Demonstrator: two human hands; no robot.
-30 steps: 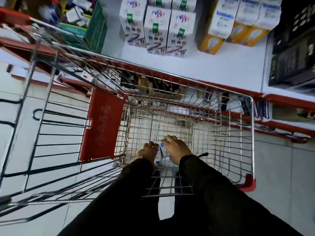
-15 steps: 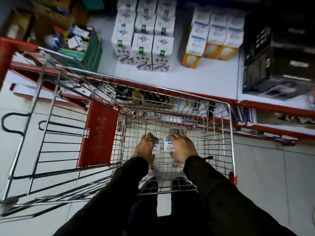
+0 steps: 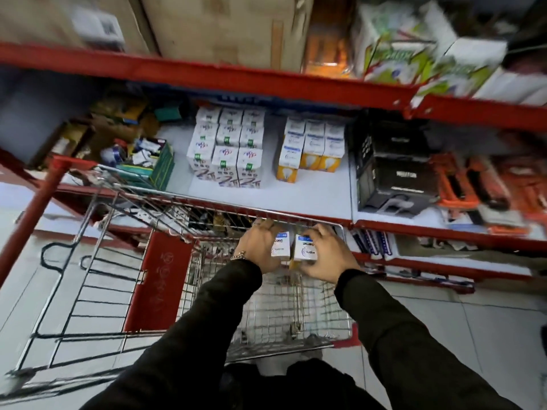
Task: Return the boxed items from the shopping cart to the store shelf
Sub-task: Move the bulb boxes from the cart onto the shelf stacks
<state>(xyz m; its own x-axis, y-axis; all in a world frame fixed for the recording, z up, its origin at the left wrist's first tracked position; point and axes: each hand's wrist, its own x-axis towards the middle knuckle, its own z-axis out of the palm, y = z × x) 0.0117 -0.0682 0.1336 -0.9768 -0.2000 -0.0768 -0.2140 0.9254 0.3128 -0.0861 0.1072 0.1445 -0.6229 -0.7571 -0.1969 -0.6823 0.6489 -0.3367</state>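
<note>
The right box (image 3: 306, 247) reads "wipro" and "Garnet" (upside down); the left box (image 3: 280, 246) shows "Garn".

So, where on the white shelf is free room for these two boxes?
Bare white shelf lies in front of the yellow-and-white bulb boxes, between the white purple-printed boxes and the black carton. The left end beside the green tray is crowded.

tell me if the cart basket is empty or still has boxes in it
Looks empty: only bare wire mesh shows in the shopping cart. The left hand and right hand each hold a bulb box above it.
</note>
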